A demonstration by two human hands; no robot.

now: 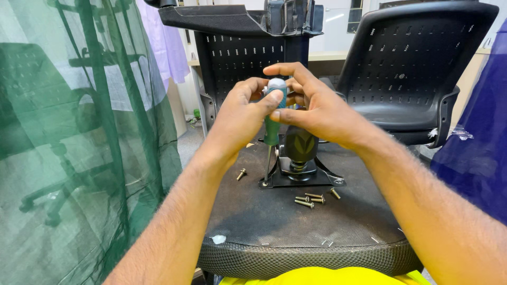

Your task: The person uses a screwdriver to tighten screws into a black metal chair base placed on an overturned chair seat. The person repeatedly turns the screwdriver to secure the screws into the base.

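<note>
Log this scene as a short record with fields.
left hand: grips screwdriver handle
right hand: fingers on screwdriver top
screwdriver: upright, tip at plate corner
plate: black, on upturned seat
screws: loose on seat near plate
single screw: left of plate
behind: black chair

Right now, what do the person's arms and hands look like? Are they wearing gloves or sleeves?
No gloves and no sleeves. The left hand and right hand are bare, with no rings or watch in view. Both forearms are bare too, with fine dark hair. A bit of bright yellow clothing shows at the bottom of the picture.
</note>
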